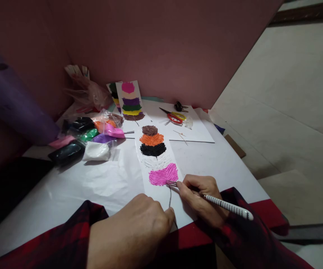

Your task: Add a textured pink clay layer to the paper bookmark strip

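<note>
A white paper strip [161, 186] lies in front of me with stacked clay patches: brown, orange, black, white and pink [163, 174]. My right hand [199, 196] is closed round a white patterned sculpting tool [225, 204], whose metal tip touches the lower right edge of the pink patch. My left hand [130, 233] rests on the strip's near end with fingers curled in, and what they grip, if anything, is hidden. Both sleeves are red and black plaid.
Bags of coloured clay [94, 134] lie at the left. A finished strip [130, 101] leans against the pink wall behind. Red and yellow scissors [174, 116] lie on a white sheet [197, 130]. The table drops off at the right to a pale floor.
</note>
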`<state>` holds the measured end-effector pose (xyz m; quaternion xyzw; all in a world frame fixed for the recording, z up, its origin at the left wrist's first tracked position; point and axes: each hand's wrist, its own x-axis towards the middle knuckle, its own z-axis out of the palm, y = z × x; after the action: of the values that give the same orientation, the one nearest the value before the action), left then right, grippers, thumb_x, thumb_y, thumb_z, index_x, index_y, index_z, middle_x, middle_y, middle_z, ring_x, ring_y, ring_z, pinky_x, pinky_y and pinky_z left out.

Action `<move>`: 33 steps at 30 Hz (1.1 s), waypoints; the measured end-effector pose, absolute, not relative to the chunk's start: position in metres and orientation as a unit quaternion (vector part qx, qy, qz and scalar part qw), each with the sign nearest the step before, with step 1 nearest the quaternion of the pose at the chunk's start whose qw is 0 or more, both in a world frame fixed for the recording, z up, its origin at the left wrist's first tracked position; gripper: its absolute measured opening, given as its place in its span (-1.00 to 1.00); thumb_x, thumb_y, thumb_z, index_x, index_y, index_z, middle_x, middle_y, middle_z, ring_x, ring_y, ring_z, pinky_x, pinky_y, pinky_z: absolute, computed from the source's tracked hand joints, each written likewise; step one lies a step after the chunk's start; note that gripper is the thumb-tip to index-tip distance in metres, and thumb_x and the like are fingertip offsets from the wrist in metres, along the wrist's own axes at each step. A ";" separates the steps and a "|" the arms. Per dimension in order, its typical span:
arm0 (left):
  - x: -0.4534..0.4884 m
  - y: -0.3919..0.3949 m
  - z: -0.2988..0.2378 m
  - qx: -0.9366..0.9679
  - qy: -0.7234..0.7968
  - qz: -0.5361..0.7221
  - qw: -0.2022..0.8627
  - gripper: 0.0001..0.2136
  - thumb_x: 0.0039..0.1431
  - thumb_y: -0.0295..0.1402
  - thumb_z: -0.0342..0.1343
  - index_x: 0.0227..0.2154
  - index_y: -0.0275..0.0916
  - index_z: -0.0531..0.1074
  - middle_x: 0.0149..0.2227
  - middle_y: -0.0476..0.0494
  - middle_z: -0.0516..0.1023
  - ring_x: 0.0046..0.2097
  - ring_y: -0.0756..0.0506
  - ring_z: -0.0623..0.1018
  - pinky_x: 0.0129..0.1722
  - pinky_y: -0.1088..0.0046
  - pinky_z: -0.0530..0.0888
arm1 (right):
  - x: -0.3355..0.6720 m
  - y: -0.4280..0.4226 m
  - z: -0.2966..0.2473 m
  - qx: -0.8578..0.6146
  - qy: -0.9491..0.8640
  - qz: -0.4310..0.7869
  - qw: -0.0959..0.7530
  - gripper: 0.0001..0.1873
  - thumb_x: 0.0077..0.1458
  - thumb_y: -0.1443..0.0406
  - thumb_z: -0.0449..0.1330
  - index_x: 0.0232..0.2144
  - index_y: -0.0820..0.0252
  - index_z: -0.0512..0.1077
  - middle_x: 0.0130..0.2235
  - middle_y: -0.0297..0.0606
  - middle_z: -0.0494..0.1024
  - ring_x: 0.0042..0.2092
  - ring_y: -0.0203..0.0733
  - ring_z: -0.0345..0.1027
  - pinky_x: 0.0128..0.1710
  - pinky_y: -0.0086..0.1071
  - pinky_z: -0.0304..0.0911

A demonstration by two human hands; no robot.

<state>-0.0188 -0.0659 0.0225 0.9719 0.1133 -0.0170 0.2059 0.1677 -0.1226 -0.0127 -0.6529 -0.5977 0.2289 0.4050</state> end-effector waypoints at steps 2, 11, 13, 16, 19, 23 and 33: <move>-0.019 -0.066 0.024 0.972 0.114 -0.019 0.207 -0.83 0.03 -0.63 0.00 -0.39 -0.24 0.37 -0.58 -0.01 0.44 -0.59 -0.04 0.39 -0.63 0.45 0.03 | 0.168 -0.123 -0.011 -0.652 -0.606 0.227 0.396 -0.58 0.12 0.26 0.09 -0.73 0.18 0.13 -0.68 -0.47 0.03 -0.60 -0.41 -0.11 -0.66 -0.46 -0.16; -0.019 -0.066 0.017 0.975 0.097 0.000 0.201 -0.84 0.02 -0.63 0.01 -0.40 -0.24 0.33 -0.60 0.02 0.41 -0.62 0.00 0.31 -0.64 0.47 -0.01 | 0.169 -0.122 -0.015 -0.634 -0.622 0.225 0.402 -0.58 0.15 0.28 0.08 -0.71 0.19 0.15 -0.67 -0.47 0.06 -0.59 -0.42 -0.09 -0.64 -0.47 -0.13; -0.019 -0.066 0.017 0.976 0.098 0.006 0.195 -0.84 0.02 -0.63 0.02 -0.40 -0.24 0.33 -0.60 0.02 0.41 -0.63 0.00 0.30 -0.64 0.47 -0.01 | 0.168 -0.122 -0.014 -0.629 -0.622 0.234 0.404 -0.59 0.16 0.27 0.08 -0.70 0.19 0.17 -0.67 -0.47 0.09 -0.59 -0.42 -0.07 -0.64 -0.47 -0.11; -0.019 -0.066 0.019 0.975 0.101 0.006 0.198 -0.83 0.01 -0.64 0.01 -0.41 -0.24 0.34 -0.60 0.00 0.42 -0.61 -0.01 0.32 -0.64 0.48 0.03 | 0.167 -0.121 -0.011 -0.625 -0.619 0.243 0.409 -0.60 0.16 0.27 0.08 -0.70 0.19 0.19 -0.66 -0.46 0.11 -0.59 -0.41 -0.06 -0.64 -0.47 -0.10; -0.018 -0.065 0.023 0.975 0.095 0.000 0.198 -0.83 0.00 -0.65 0.01 -0.41 -0.25 0.36 -0.60 -0.01 0.43 -0.61 -0.01 0.35 -0.65 0.48 0.06 | 0.167 -0.120 -0.011 -0.625 -0.620 0.243 0.408 -0.60 0.16 0.28 0.08 -0.70 0.19 0.19 -0.66 -0.45 0.11 -0.58 -0.40 -0.06 -0.64 -0.46 -0.09; -0.018 -0.066 0.025 0.976 0.096 -0.003 0.193 -0.83 0.02 -0.65 0.02 -0.41 -0.25 0.36 -0.60 0.00 0.42 -0.62 -0.02 0.38 -0.67 0.48 0.07 | 0.168 -0.119 -0.013 -0.627 -0.628 0.241 0.393 -0.59 0.17 0.27 0.09 -0.70 0.19 0.20 -0.66 -0.46 0.11 -0.58 -0.40 -0.05 -0.63 -0.45 -0.08; -0.018 -0.066 0.025 0.975 0.101 -0.021 0.198 -0.82 0.01 -0.66 0.00 -0.40 -0.26 0.37 -0.58 -0.01 0.45 -0.61 -0.02 0.37 -0.65 0.46 0.04 | 0.169 -0.120 -0.016 -0.636 -0.627 0.235 0.383 -0.60 0.15 0.31 0.11 -0.70 0.19 0.18 -0.65 -0.48 0.09 -0.58 -0.42 -0.06 -0.62 -0.46 -0.09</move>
<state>-0.0178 -0.0658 0.0246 0.9748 0.1007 -0.0213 0.1978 0.1692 -0.1204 -0.0160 -0.6363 -0.6270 0.2350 0.3831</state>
